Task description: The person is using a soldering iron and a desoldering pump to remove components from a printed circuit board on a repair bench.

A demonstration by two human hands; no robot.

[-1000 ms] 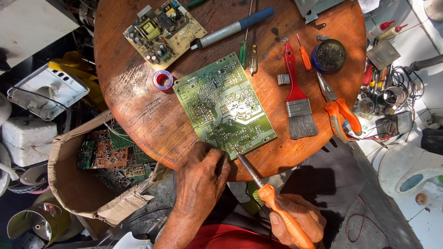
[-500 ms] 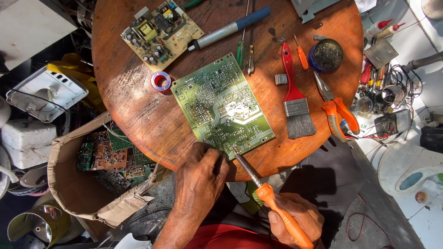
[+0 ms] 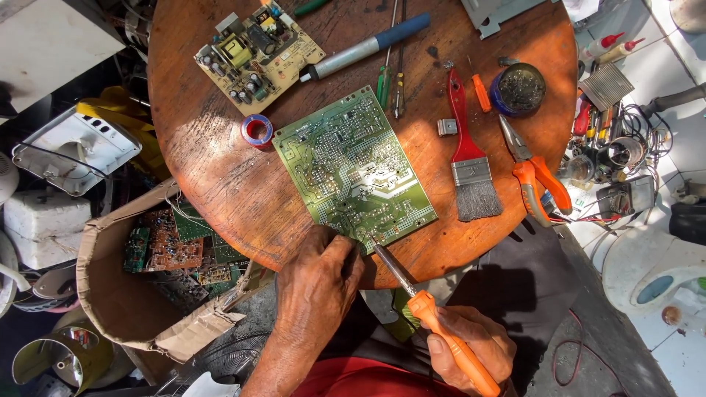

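Observation:
A green circuit board (image 3: 353, 165) lies solder side up on a round wooden table (image 3: 213, 169). My left hand (image 3: 316, 283) rests at the board's near corner, fingers pinched against its edge; what they pinch is too small to tell. My right hand (image 3: 474, 345) grips the orange handle of a soldering iron (image 3: 423, 305), whose metal tip touches the board's near edge right beside my left fingers.
On the table: a tan component board (image 3: 257, 51), a red-and-blue solder spool (image 3: 257, 131), a blue-handled tool (image 3: 364, 48), screwdrivers (image 3: 390, 81), a red-handled brush (image 3: 467, 158), orange pliers (image 3: 537, 180), a round tin (image 3: 518, 88). A cardboard box (image 3: 110, 294) of boards stands at left.
Both hands and the iron stay at the board's near corner. The view has shifted slightly; nothing else moved.

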